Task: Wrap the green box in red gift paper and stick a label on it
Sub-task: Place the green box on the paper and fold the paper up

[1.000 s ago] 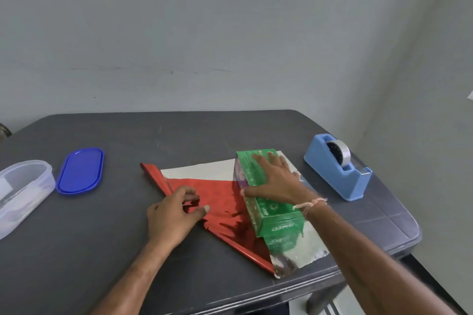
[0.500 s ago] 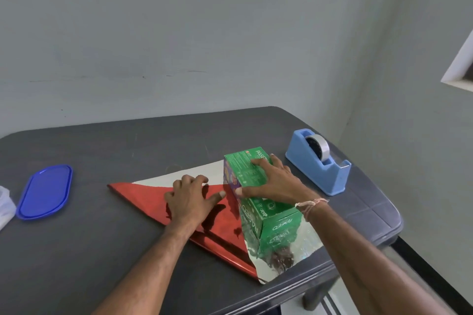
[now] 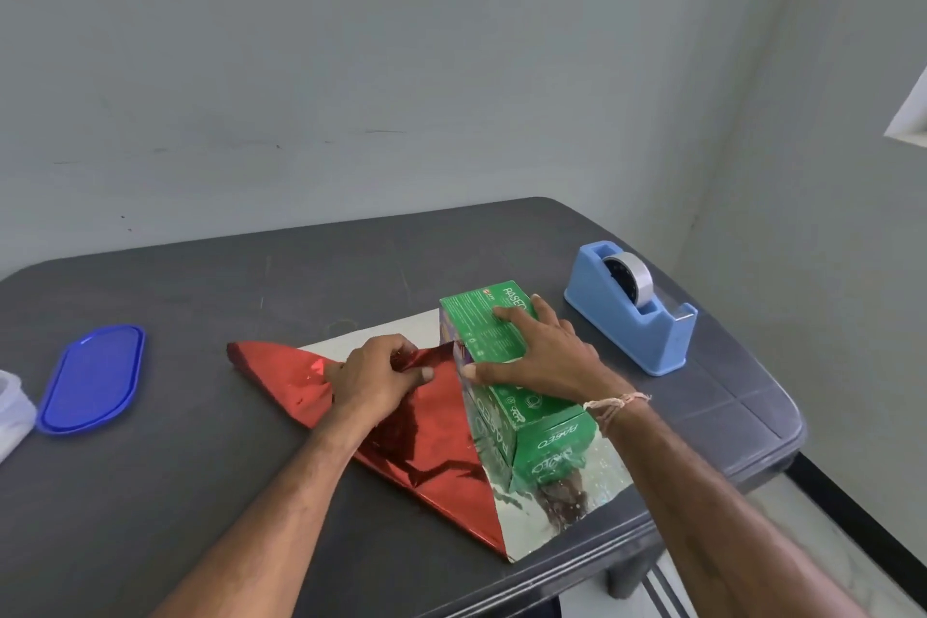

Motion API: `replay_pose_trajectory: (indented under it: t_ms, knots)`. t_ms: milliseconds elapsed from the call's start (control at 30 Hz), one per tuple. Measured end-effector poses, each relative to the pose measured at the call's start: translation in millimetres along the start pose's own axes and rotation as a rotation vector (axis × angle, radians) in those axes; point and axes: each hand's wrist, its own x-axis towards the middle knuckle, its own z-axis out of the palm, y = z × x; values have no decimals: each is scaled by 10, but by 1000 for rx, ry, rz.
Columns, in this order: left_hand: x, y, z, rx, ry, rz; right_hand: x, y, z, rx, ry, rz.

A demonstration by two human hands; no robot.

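1. Fingers of the left hand pinch a fold of red gift paper; the right hand presses flat on the green box.
2. The box lies on the paper, on the surface.
3. The box is likely light and rigid; the paper looks slippery and is best held at its edge.

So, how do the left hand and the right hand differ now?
The left hand pinches the red gift paper with curled fingers; the right hand lies flat on the green box with straight fingers. The right wrist wears a thread bracelet; the left shows none. Both are bare.
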Motion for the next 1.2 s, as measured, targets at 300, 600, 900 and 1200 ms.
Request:
replay_pose_trajectory:
  t_ms: [300,600,900,1200]
  knots:
    - [-640,-326,-913,-591,-240,246,17,-140,-29,86,4,19]
    - [-1433,-1110,-1721,-376,-456,86,-56,-594,254,70,-11,-93]
    - [-1497,-1030,-1427,-79,53,-16,-222,-740,316,132,3,-145]
    - [-1272,-889,-360,327,-82,146,-414,-539,257,433,-93,-152]
